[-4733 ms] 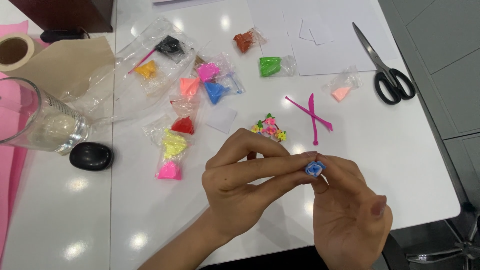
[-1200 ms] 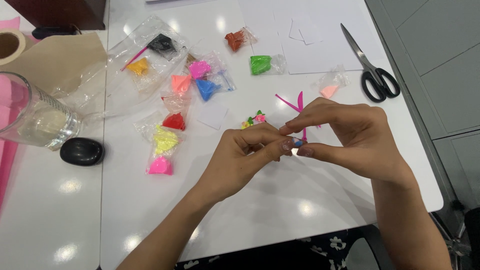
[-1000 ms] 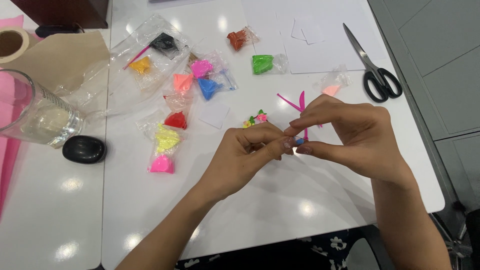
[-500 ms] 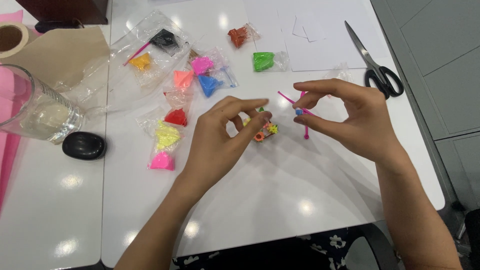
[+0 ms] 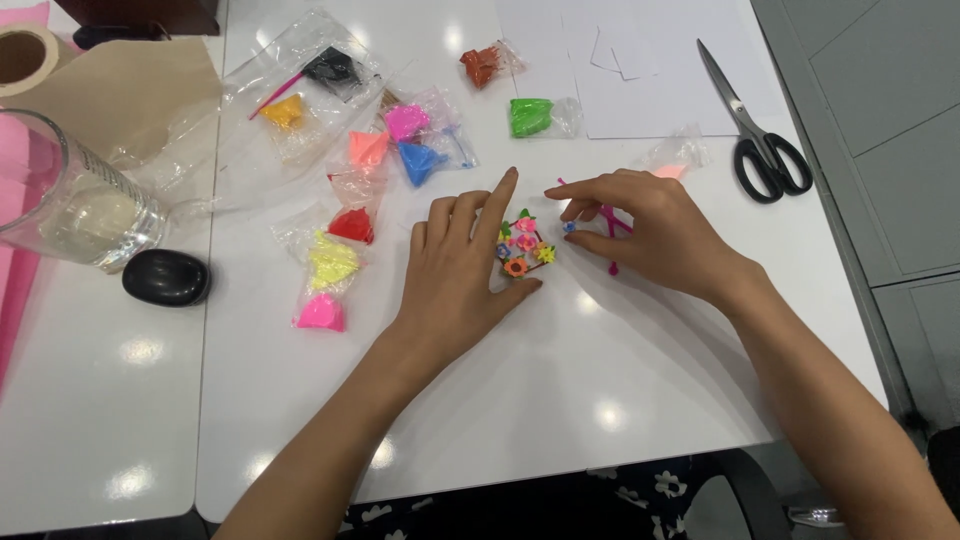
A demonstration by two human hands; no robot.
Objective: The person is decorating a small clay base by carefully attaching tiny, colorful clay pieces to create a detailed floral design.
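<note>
We see a small cluster of bright clay flowers [image 5: 525, 245] on the white counter [image 5: 620, 380]. Our left hand [image 5: 460, 265] lies spread open, fingers touching the cluster's nine o'clock side. Our right hand [image 5: 650, 230], at three o'clock, pinches a tiny blue piece [image 5: 569, 227].

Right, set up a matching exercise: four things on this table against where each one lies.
Things:
1. scissors
2. drinking glass
3. black oval stone
4. small clay flower piece

Places:
a. at the left hand's fingertips
b. far right of the table
c. far left edge
d. just below the glass

Pairs: 1-b, 2-c, 3-d, 4-a
</note>
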